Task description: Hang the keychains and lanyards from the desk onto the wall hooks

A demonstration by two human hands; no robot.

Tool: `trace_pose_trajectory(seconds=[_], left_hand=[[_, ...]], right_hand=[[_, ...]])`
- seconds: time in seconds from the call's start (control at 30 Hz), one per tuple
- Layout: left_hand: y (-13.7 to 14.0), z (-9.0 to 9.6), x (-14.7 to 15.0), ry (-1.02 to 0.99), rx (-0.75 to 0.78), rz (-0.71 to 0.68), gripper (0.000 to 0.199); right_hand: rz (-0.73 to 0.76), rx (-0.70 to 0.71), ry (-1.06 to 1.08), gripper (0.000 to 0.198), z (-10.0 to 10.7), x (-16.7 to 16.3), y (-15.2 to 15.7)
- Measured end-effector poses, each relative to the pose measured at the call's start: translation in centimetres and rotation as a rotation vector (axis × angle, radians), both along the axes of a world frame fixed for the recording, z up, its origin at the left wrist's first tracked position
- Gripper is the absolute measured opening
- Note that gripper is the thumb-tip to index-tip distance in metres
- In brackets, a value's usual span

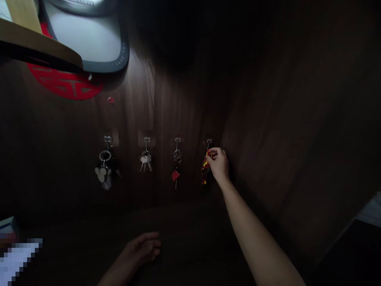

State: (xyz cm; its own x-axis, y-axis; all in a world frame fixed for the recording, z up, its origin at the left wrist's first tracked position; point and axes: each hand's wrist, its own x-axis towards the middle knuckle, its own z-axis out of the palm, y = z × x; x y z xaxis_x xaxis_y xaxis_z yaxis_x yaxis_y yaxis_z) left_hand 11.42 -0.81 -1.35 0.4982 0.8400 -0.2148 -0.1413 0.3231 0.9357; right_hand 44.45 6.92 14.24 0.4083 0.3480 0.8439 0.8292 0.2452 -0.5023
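Because the red-yellow cord point(205, 165) is looking light and limp, my right hand point(219, 163) is pinching its top; my left hand point(139, 250) is hovering, fingers loosely spread.

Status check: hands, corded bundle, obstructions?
Right hand pinching red-and-yellow cord bundle at rightmost hook. Left hand low, holding nothing visible. No obstruction seen near right hand.
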Motion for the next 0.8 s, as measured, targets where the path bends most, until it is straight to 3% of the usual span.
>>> trace_pose_trajectory(seconds=[0.2, 0.5, 0.8], left_hand=[[0.3, -0.7, 0.1, 0.009, 0.010, 0.013, 0.051], [0.1, -0.1, 0.0, 0.013, -0.002, -0.001, 0.055], [-0.1, 0.0, -0.3, -0.011, 0.021, -0.038, 0.051]], right_hand=[[0.029, 0.052, 0.049, 0.016, -0.9, -0.4, -0.2], [0.088, 0.079, 0.160, 0.021, -4.4, -1.4, -0.8], [0.132, -0.035, 0.237, 0.017, -9.0, -3.4, -3.6]])
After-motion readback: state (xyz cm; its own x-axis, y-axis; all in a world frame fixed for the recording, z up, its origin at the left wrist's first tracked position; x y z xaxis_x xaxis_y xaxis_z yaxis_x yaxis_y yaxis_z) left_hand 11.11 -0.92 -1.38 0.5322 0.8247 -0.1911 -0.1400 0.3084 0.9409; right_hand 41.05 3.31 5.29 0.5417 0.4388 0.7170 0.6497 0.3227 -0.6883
